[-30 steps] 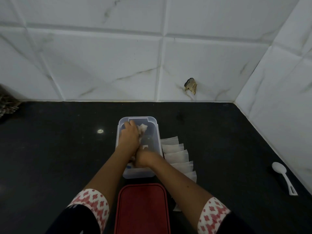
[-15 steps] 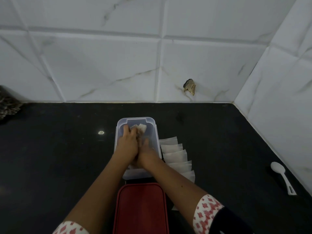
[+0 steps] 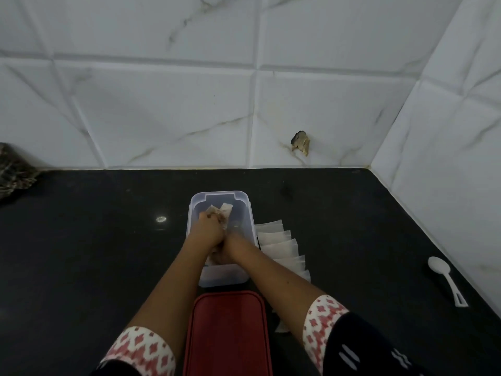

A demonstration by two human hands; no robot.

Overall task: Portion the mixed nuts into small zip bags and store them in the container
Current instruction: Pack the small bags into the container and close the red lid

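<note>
A clear plastic container (image 3: pixel 219 194) stands on the black counter with small zip bags of nuts (image 3: pixel 225 208) inside it. Both my hands reach into it. My left hand (image 3: pixel 206 231) has its fingers curled over the filled bags near the middle of the container. Pressed against its right side, my right hand (image 3: pixel 235 244) dips into the near half, its fingers hidden below the rim. A row of flat, empty-looking white zip bags (image 3: pixel 277 240) overlaps along the container's right side.
The red lid (image 3: pixel 227 332) lies flat just in front of the container, between my forearms. A white plastic spoon (image 3: pixel 446 279) rests at the far right near the tiled side wall. A dark patterned object (image 3: pixel 13 172) sits at the back left.
My right hand has pushed a little deeper into the container, up against my left hand. My left hand has drawn back slightly from the far end, uncovering bag tops there.
</note>
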